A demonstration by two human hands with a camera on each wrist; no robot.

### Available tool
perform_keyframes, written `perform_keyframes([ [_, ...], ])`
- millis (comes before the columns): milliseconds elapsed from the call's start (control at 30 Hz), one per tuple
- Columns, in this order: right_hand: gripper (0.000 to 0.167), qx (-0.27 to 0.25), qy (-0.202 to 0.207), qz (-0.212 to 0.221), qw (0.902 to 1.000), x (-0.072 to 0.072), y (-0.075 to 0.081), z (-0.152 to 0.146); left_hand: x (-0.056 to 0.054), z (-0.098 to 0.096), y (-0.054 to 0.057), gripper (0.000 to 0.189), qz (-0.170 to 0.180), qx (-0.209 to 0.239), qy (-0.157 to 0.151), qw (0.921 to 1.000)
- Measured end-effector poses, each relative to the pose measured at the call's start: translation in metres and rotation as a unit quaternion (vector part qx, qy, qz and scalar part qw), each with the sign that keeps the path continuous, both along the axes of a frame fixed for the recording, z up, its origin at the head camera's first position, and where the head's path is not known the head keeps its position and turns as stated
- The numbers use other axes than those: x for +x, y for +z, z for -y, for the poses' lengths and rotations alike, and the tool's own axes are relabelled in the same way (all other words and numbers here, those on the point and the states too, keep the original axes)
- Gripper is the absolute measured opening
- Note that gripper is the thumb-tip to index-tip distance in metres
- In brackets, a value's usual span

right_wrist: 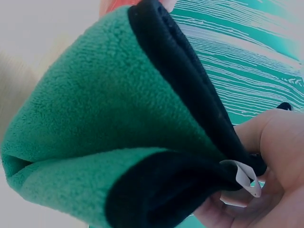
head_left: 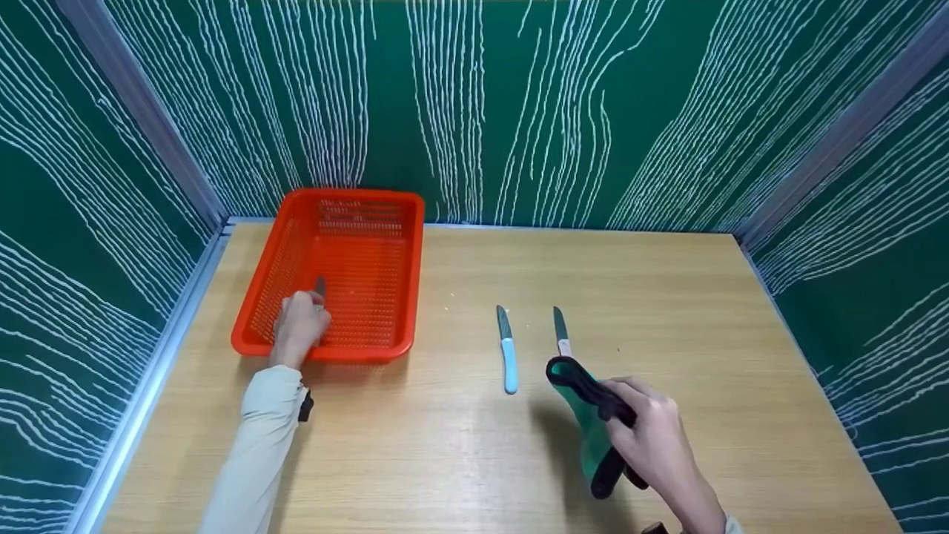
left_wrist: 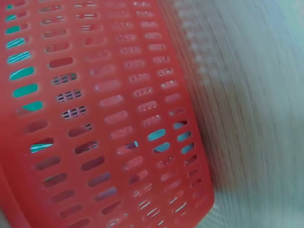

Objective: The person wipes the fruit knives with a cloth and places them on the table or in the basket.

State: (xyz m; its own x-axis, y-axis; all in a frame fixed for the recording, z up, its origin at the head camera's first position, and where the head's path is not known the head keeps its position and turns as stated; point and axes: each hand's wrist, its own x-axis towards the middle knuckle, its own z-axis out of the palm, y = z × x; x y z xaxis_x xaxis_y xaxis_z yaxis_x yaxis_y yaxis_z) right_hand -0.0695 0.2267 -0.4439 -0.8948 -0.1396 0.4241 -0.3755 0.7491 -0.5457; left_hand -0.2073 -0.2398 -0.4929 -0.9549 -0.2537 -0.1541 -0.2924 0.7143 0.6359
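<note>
My left hand [head_left: 300, 322] reaches over the near left wall of the red basket [head_left: 419, 274]. Its curled fingers hold a knife, whose grey blade [head_left: 320, 285] points away past them; the handle is mostly hidden by the hand. Only the slotted side of the basket [left_wrist: 109, 114] fills the left wrist view. On the right, my right hand [head_left: 652, 430] pinches a folded green cloth [right_wrist: 99, 90] with black edging, lifted above the table. A knife with a light blue handle [head_left: 509, 367] lies between the hands. Beyond the cloth lies another knife with a pale handle [head_left: 564, 346], its lower end hidden.
A wooden table [head_left: 460, 445] bears everything. Small crumbs lie near the two knives. Green panels with white wavy lines [head_left: 445, 111] stand along the back and both sides, joined by grey posts [head_left: 148, 111]. The basket sits at the back left corner.
</note>
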Motion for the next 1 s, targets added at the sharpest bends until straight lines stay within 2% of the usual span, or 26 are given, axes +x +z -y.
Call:
perform_keyframes([
  [233, 0.035, -0.018, -0.003, 0.002, 0.9998, 0.000, 0.000, -0.001, 0.004, -0.008, 0.003, 0.030, -0.083, 0.043, 0.045, 0.9946],
  [400, 0.034, -0.036, -0.007, 0.011, 0.9993, 0.000, 0.003, -0.002, 0.008, -0.020, 0.008, 0.027, -0.153, 0.063, 0.059, 0.9845],
  [500, 0.034, -0.044, -0.009, 0.009, 0.9990, -0.001, 0.004, -0.004, 0.012, -0.030, 0.014, 0.027, -0.170, 0.102, 0.062, 0.9782],
  [600, 0.033, -0.049, -0.014, -0.001, 0.9987, -0.002, 0.005, -0.006, 0.014, -0.040, 0.022, 0.026, -0.186, 0.142, 0.057, 0.9707],
  [767, 0.026, -0.054, -0.033, -0.017, 0.9978, -0.004, 0.006, -0.011, 0.020, -0.056, 0.031, 0.023, -0.226, 0.180, 0.041, 0.9566],
  [1000, 0.017, -0.068, -0.071, -0.019, 0.9949, -0.006, 0.010, -0.020, 0.032, -0.082, 0.044, 0.024, -0.242, 0.211, 0.020, 0.9468],
])
